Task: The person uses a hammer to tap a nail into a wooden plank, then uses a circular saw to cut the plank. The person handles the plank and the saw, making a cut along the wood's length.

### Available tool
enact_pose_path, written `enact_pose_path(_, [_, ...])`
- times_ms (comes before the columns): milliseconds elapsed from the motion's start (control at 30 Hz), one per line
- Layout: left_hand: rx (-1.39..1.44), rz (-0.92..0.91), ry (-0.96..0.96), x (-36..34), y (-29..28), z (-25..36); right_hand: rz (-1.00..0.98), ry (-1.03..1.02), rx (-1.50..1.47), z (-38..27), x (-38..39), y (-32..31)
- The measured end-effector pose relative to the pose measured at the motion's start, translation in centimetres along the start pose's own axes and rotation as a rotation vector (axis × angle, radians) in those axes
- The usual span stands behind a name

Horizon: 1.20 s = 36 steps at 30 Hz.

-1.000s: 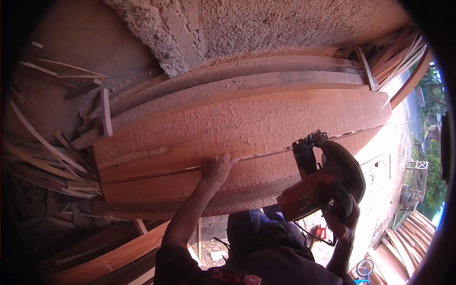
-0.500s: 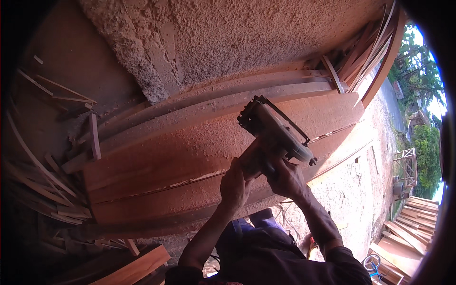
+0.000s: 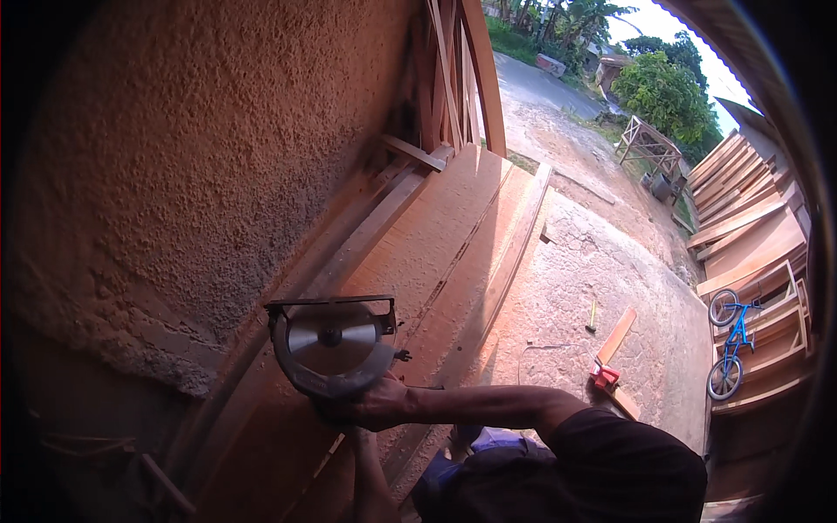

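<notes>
A circular saw [image 3: 330, 342] is in both my hands over the long wooden boards, its round metal blade turned up to face me and its base plate edge on. My right hand [image 3: 384, 405] is closed on the saw's rear handle, with the arm stretched in from the right. Below it, my left hand [image 3: 359, 433] meets the underside of the saw; its fingers are mostly hidden in shadow. The wide reddish board [image 3: 418, 248] under the saw is dusted with shavings, and a narrow gap runs along it. Whether the blade touches wood cannot be told.
A rough wall [image 3: 200, 166] rises at the left, with planks [image 3: 449, 78] leaning at its end. On the pale ground lie a hammer [image 3: 593, 318], a board [image 3: 617, 336] and a red tool [image 3: 603, 375]. A blue bicycle [image 3: 737, 340] and stacked lumber [image 3: 741, 218] are at the right.
My view has swung round toward the open yard at the right. The saw has rolled over in my hands, so its blade face shows now.
</notes>
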<state>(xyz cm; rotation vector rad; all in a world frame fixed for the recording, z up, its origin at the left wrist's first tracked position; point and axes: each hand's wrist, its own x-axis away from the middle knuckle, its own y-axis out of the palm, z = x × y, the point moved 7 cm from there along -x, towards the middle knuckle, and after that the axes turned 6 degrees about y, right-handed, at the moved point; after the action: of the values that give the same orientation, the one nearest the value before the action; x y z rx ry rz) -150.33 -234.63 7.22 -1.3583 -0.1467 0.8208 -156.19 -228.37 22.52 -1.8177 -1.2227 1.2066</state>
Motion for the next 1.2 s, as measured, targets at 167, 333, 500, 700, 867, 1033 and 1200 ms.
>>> enact_pose_path(167, [0.265,-0.119,-0.1,0.1,-1.5,-1.4,-0.033,-0.114,-0.034,-1.4,1.1,1.1])
enact_pose_path(333, [1.455,0.052,-0.732,-1.1,-8.3,-6.0,0.117,-0.121,0.014,-1.7,1.6,0.7])
enact_pose_path(500, [1.311,0.24,-0.631,-2.4,-14.4,-3.8,0.081,-0.094,-0.036,-2.1,2.2,2.6])
enact_pose_path(700, [0.965,0.319,-0.549,-4.1,-15.2,-1.3,-0.385,0.122,-0.138,-1.4,3.3,5.6])
enact_pose_path(867, [1.004,0.369,-0.591,-3.8,-14.8,-1.8,0.057,-0.013,-0.256,-2.8,6.6,-2.2])
enact_pose_path(1033, [0.939,0.357,-0.602,-3.6,-14.1,-2.3,-0.28,0.697,-1.624,1.4,12.1,-1.9])
enact_pose_path(1200, [0.891,0.361,-0.631,-3.4,-14.6,-2.2,-0.405,0.811,-2.361,2.2,10.8,0.1])
